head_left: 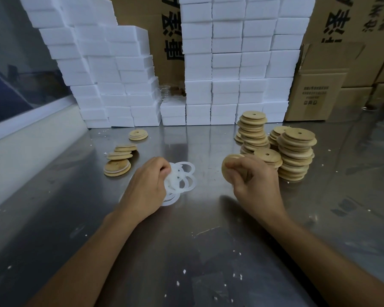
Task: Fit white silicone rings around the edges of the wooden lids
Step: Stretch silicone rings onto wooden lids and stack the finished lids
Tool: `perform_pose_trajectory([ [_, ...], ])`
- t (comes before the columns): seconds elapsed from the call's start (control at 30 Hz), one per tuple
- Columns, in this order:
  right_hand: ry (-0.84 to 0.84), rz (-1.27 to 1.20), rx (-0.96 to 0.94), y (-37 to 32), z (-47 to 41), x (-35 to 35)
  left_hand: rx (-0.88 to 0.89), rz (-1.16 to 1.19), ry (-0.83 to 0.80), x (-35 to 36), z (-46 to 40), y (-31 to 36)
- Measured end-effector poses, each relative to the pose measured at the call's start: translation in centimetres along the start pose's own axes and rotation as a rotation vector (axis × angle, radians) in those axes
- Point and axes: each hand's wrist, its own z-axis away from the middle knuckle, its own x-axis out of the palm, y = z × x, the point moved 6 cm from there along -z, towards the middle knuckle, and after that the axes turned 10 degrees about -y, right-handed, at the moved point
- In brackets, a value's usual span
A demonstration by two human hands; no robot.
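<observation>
My right hand [253, 180] grips a round wooden lid [230, 168] on edge, lifted a little above the steel table. My left hand [145, 189] rests on a loose pile of white silicone rings [183, 181] at the table's middle, its fingertips pinched on one ring at the pile's left side. Tall stacks of bare wooden lids [294, 156] with centre holes stand to the right of my right hand. On the left lie several lids with white rings on them [117, 168], and one more lid [138, 135] sits farther back.
A wall of white foam blocks [226, 69] lines the back of the steel table [197, 240]. Cardboard boxes [317, 96] stand behind and at the right. White foam crumbs dot the table. A pale ledge [31, 140] runs along the left.
</observation>
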Motion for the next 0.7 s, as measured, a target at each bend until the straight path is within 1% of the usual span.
perform_pose_trajectory([
  [0.07, -0.022, -0.009, 0.030, 0.3, 0.0, 0.3, -0.010, 0.159, 0.043, -0.3, 0.1, 0.5],
  [0.13, -0.015, -0.034, 0.052, 0.5, 0.2, 0.4, -0.036, 0.315, 0.030, -0.1, 0.2, 0.9],
  [0.27, -0.020, -0.130, 0.086, 0.6, 0.3, 0.6, -0.061, 0.615, -0.125, 0.6, 0.2, 1.7],
  [0.33, -0.067, -0.167, 0.123, 0.7, 0.3, 1.0, -0.065, 0.743, -0.207, 0.9, 0.4, 2.2],
  [0.37, -0.098, -0.191, 0.138, 0.8, 0.3, 1.2, -0.068, 0.805, -0.219, 0.9, 0.5, 2.3],
  [0.47, -0.162, -0.252, 0.151, 0.4, 0.5, 1.6, -0.084, 0.989, -0.174, 0.6, 0.4, 2.5],
  [0.53, -0.173, -0.288, 0.138, 0.0, 0.5, 1.7, -0.083, 1.035, -0.152, 0.3, 0.3, 2.5],
  [0.7, -0.252, -0.401, 0.114, -1.1, 0.7, 2.1, -0.103, 0.990, -0.146, 0.7, 0.3, 2.5],
])
